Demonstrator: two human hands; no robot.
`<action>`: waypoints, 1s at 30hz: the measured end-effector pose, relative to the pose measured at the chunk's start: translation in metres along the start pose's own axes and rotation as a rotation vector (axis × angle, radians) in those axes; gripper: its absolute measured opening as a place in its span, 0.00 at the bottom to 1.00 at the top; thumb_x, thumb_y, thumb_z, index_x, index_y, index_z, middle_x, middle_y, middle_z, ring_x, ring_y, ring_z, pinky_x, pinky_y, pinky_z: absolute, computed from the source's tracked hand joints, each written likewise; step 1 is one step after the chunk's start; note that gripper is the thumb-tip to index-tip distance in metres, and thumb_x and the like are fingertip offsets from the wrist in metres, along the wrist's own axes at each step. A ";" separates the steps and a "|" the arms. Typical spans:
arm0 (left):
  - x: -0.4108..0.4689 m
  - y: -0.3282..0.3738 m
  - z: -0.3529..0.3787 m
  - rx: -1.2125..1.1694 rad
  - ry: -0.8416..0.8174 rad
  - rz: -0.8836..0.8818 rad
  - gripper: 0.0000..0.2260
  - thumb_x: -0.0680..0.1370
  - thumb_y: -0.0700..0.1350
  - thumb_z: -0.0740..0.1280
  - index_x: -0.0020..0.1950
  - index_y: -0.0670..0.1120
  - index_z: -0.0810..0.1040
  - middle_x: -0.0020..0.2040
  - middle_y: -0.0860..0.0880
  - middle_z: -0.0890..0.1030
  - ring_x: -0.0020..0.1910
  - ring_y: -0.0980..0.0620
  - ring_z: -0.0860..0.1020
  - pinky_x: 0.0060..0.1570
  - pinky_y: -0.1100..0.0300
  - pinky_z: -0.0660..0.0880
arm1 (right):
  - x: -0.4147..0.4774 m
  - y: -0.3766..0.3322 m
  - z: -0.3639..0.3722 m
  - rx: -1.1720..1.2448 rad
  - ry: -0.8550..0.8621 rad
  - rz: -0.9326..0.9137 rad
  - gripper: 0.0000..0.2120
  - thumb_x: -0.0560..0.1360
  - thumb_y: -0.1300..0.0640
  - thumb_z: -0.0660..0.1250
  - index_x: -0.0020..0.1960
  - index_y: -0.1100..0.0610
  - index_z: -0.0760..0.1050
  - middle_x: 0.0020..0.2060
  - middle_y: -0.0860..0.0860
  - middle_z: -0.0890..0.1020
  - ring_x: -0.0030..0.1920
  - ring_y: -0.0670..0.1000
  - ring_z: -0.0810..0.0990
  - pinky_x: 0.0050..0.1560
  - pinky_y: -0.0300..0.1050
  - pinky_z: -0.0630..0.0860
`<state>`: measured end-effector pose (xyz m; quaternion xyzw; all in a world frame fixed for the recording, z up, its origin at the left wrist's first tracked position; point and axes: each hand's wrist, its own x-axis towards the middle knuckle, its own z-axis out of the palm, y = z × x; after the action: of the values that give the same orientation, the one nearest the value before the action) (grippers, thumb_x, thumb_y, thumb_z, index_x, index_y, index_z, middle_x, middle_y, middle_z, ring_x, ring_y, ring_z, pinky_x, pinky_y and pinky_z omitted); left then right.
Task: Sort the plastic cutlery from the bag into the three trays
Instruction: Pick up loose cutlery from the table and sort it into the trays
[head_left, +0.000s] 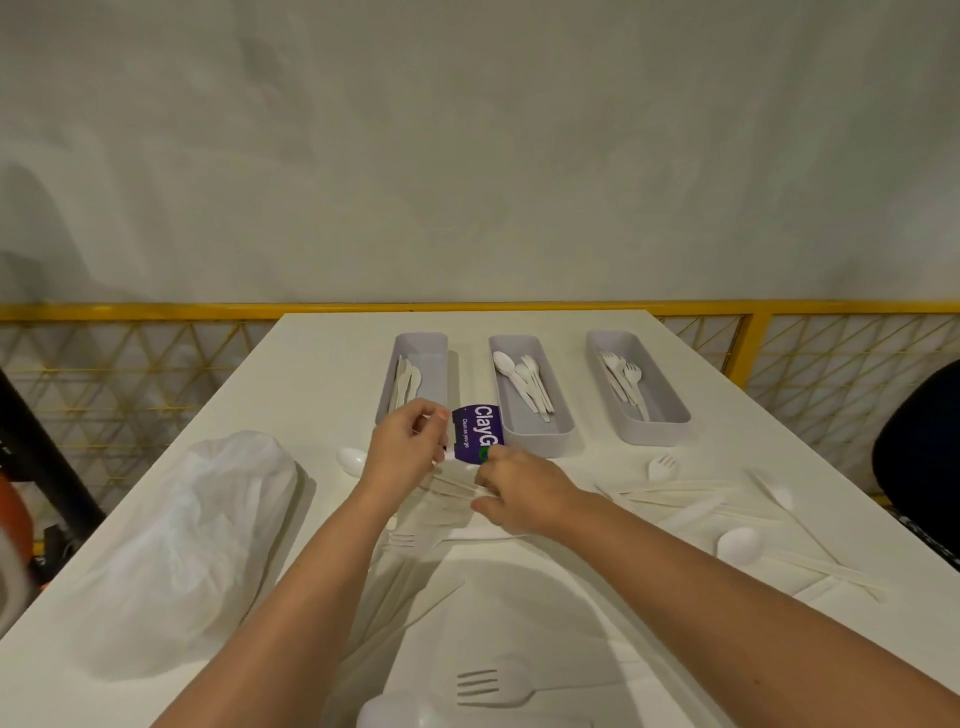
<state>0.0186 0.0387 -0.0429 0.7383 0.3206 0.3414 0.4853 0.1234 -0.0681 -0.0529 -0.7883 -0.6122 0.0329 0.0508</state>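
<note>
Three trays are counted: left tray (428, 358), middle tray (524, 422) and right tray (661, 402). One bag (197, 530) and one purple card (480, 431) are seen. Two hands are seen, the left hand (402, 449) and the right hand (524, 491). Loose on the table (322, 364), at least three forks (491, 686) and three spoons (740, 544) are made out; the loose knives (696, 512) cannot be counted.

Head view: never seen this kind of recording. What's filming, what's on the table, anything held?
No machine here: a person wears a camera on the head, looking down at their own bare arms. The left hand and right hand meet over a bunch of cutlery; both are curled, but what each grips is unclear. On the white table: left tray with knives, middle tray mostly spoons, right tray forks; a white plastic bag, a purple card, more scattered cutlery.
</note>
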 end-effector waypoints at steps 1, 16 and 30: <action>-0.001 0.001 -0.002 -0.031 0.027 -0.003 0.07 0.79 0.41 0.61 0.44 0.46 0.77 0.31 0.50 0.75 0.26 0.57 0.73 0.32 0.60 0.72 | 0.000 -0.001 0.000 -0.026 0.023 -0.003 0.15 0.77 0.52 0.61 0.57 0.60 0.75 0.57 0.55 0.73 0.59 0.55 0.71 0.51 0.46 0.69; -0.010 -0.014 -0.022 -0.236 0.240 -0.046 0.08 0.80 0.41 0.58 0.44 0.44 0.74 0.33 0.48 0.74 0.29 0.51 0.72 0.32 0.59 0.71 | 0.002 0.004 0.002 0.232 0.096 0.106 0.16 0.77 0.58 0.61 0.31 0.60 0.69 0.39 0.56 0.73 0.41 0.54 0.72 0.39 0.44 0.64; -0.005 0.009 -0.004 -0.707 0.034 -0.352 0.11 0.83 0.45 0.53 0.47 0.43 0.71 0.40 0.46 0.79 0.37 0.51 0.78 0.41 0.55 0.75 | -0.008 0.000 -0.022 0.880 0.122 0.159 0.08 0.76 0.60 0.66 0.44 0.63 0.82 0.34 0.52 0.74 0.38 0.48 0.71 0.43 0.42 0.68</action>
<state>0.0138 0.0338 -0.0341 0.4537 0.3127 0.3545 0.7554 0.1241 -0.0768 -0.0309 -0.7366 -0.4735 0.2476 0.4146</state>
